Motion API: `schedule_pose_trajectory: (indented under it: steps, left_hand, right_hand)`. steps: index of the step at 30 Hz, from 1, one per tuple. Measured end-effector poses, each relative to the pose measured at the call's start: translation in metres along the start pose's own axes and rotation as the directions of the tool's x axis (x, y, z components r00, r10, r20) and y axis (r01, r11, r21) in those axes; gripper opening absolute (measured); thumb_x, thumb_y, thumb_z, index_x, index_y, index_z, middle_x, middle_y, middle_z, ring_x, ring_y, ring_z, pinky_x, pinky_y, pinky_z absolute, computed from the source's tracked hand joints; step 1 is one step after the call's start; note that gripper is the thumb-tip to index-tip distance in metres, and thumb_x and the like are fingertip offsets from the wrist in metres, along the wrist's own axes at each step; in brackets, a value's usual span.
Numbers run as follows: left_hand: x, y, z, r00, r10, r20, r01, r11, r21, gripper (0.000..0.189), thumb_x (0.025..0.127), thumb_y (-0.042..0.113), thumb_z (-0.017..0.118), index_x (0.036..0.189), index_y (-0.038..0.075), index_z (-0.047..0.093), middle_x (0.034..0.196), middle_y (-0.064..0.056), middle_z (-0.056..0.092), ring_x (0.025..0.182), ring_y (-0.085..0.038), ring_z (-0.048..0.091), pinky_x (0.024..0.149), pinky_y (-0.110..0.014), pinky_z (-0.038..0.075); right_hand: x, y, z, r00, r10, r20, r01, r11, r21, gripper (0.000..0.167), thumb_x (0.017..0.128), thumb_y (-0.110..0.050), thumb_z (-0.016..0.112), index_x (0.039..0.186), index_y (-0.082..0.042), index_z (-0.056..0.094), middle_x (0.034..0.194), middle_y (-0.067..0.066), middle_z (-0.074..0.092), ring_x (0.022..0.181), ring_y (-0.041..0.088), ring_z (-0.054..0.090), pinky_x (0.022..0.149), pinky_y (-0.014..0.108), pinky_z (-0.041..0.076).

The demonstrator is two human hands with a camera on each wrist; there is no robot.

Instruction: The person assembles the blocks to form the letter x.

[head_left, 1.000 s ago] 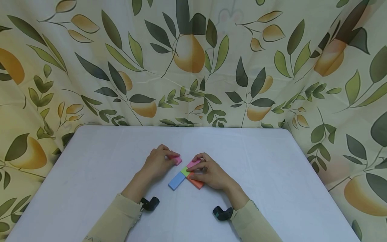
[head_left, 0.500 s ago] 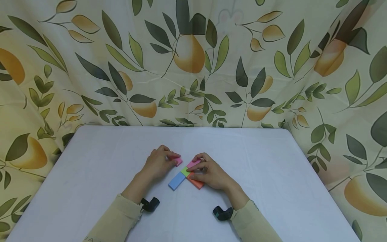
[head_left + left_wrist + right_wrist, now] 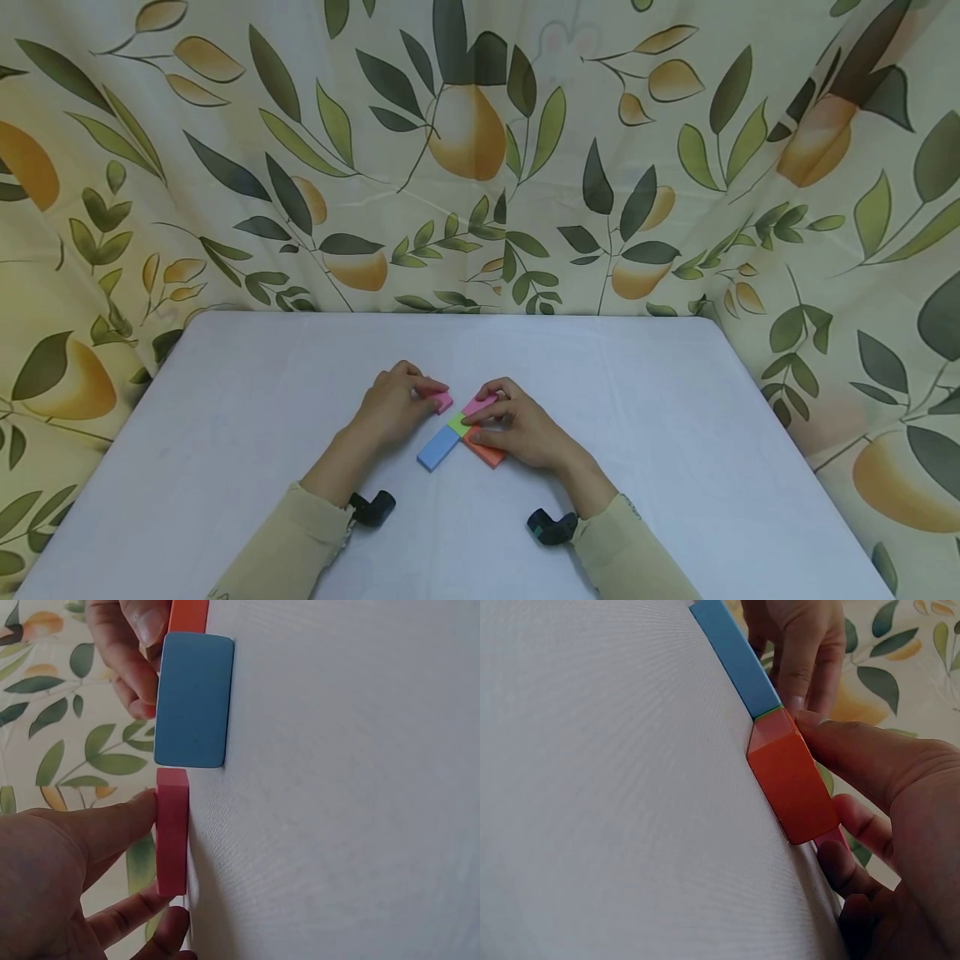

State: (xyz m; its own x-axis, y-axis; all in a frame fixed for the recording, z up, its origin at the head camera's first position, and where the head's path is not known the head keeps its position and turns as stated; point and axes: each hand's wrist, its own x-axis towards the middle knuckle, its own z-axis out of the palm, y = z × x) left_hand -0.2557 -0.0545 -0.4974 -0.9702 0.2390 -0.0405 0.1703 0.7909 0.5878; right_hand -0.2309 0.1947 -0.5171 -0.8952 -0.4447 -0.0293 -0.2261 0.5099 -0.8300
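Observation:
In the head view my left hand (image 3: 393,404) pinches a small pink block (image 3: 443,402) near the table's middle. The left wrist view has this pink block (image 3: 172,840) standing on its narrow side between thumb and fingers, just short of a blue block (image 3: 193,701). My right hand (image 3: 531,427) holds a group of blocks lying together. Its thumb is at the orange block (image 3: 484,452), and other fingertips touch the green block (image 3: 459,426) and a second pink block (image 3: 480,406). The blue block (image 3: 438,448) extends toward the lower left. My fingers partly hide the green and pink pieces.
A white cloth covers the table (image 3: 262,400). Behind it hangs a curtain (image 3: 480,208) printed with leaves and fruit. A black wrist camera (image 3: 372,507) sits by the left sleeve, another black camera (image 3: 552,527) by the right sleeve.
Almost nothing differs: both hands and all the blocks keep their places, and the head view shifts very slightly.

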Motion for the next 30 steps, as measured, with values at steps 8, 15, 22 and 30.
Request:
schedule_pose_trajectory:
  steps: [8, 15, 22, 30]
  left_hand:
    - [-0.0008, 0.0003, -0.0003, 1.000, 0.001, 0.006, -0.001, 1.000, -0.005, 0.023, 0.095, 0.031, 0.075, 0.117, 0.036, 0.079, 0.120, 0.001, 0.060, 0.111, -0.024, 0.053, 0.088, -0.041, 0.046]
    - [-0.0022, 0.0015, 0.0002, 1.000, 0.004, 0.005, -0.004, 1.000, -0.010, 0.021, 0.095, 0.033, 0.075, 0.116, 0.036, 0.080, 0.121, 0.001, 0.060, 0.112, -0.025, 0.053, 0.090, -0.042, 0.046]
    - [-0.0030, 0.0030, 0.0014, 1.000, 0.001, 0.004, -0.001, 1.000, -0.004, 0.021, 0.095, 0.033, 0.076, 0.115, 0.036, 0.080, 0.119, 0.001, 0.060, 0.110, -0.024, 0.053, 0.087, -0.040, 0.046]
    - [-0.0050, 0.0047, 0.0018, 1.000, -0.010, 0.013, 0.010, 1.000, 0.001, 0.021, 0.095, 0.033, 0.075, 0.115, 0.037, 0.080, 0.120, 0.002, 0.060, 0.110, -0.023, 0.052, 0.088, -0.040, 0.046]
  right_hand:
    - [0.0005, 0.0001, 0.0002, 1.000, 0.004, 0.001, -0.004, 1.000, -0.006, 0.019, 0.089, -0.026, 0.082, 0.108, -0.030, 0.082, 0.136, -0.010, 0.049, 0.135, 0.019, 0.044, 0.112, 0.049, 0.037]
    - [0.0003, -0.0005, 0.0001, 1.000, 0.006, -0.005, -0.006, 1.000, -0.014, 0.020, 0.089, -0.026, 0.083, 0.108, -0.031, 0.082, 0.136, -0.011, 0.049, 0.135, 0.019, 0.044, 0.112, 0.049, 0.037]
    - [0.0005, -0.0009, 0.0006, 1.000, 0.005, -0.008, -0.006, 1.000, -0.015, 0.020, 0.089, -0.026, 0.083, 0.109, -0.031, 0.082, 0.135, -0.010, 0.049, 0.135, 0.019, 0.044, 0.111, 0.049, 0.037]
    - [-0.0003, -0.0022, -0.0002, 1.000, -0.003, -0.001, 0.003, 1.000, -0.008, 0.020, 0.090, -0.027, 0.082, 0.109, -0.031, 0.082, 0.137, -0.007, 0.050, 0.136, 0.023, 0.044, 0.112, 0.051, 0.036]
